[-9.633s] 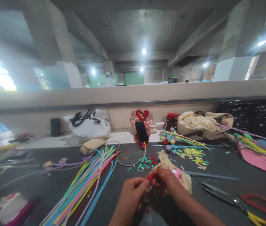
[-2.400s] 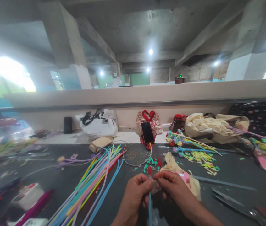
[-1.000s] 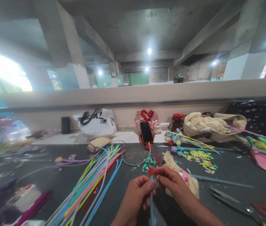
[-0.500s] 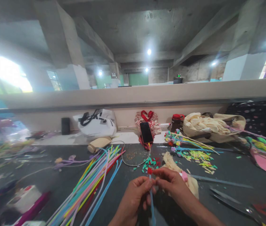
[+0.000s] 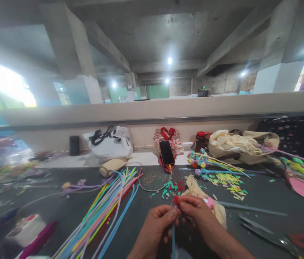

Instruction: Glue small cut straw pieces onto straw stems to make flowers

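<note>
My left hand (image 5: 157, 225) pinches a light blue pipe cleaner (image 5: 173, 239) just under its top end, and the stem hangs down toward the table's near side. A small red fuzzy piece (image 5: 176, 199) sits at the top of the stem. The thumb and forefinger of my right hand (image 5: 199, 214) are closed on the red piece from the right. Both hands' fingertips nearly meet there. Short green and red cut pieces (image 5: 172, 187) lie just beyond the fingers.
Left of my hands lies a bundle of long coloured pipe cleaners (image 5: 106, 212). Scissors (image 5: 269, 233) lie at the right, near a loose blue strip (image 5: 254, 208). Small fuzzy flowers on stems (image 5: 200, 162), yellow cut pieces (image 5: 229, 180), cream cloth (image 5: 193, 187) and a phone (image 5: 166, 153) are beyond.
The red piece and my fingertips have moved slightly right and down. My right fingers now cover more of the red piece.
</note>
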A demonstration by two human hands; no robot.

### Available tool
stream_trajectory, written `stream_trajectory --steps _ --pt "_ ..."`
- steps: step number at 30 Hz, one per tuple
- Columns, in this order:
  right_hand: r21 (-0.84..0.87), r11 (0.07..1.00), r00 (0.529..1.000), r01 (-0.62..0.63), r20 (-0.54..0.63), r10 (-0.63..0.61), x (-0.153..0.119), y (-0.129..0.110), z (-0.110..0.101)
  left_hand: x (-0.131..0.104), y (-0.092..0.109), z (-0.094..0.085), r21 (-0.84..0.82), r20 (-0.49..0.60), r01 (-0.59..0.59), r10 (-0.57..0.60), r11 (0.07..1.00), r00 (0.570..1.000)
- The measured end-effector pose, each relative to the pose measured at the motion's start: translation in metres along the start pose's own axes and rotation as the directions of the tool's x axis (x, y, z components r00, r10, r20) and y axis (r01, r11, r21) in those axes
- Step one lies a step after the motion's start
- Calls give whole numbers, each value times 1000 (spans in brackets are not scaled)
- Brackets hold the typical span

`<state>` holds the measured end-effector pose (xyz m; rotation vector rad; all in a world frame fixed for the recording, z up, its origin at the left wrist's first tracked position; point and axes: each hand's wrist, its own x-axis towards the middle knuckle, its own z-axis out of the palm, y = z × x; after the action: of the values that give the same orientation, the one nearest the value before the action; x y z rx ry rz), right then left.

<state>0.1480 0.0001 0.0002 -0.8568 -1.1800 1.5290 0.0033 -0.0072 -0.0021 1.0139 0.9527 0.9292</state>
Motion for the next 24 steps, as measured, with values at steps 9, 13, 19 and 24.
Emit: stream_trajectory --steps 9,13,19,24 --pt "-94 995 998 -25 -56 20 2 1 -2 1 0 3 69 -168 -19 31 997 985" --pt "-131 991 999 -15 -44 10 3 0 1 1 1 3 71 -187 -58 70 996 980" --pt "-219 975 999 32 -19 -37 3 5 -3 2 1 1 191 -191 -28 66 981 979" --pt "-126 992 1000 21 20 -18 2 11 -3 6 -6 -1 182 -190 49 -14 982 982"
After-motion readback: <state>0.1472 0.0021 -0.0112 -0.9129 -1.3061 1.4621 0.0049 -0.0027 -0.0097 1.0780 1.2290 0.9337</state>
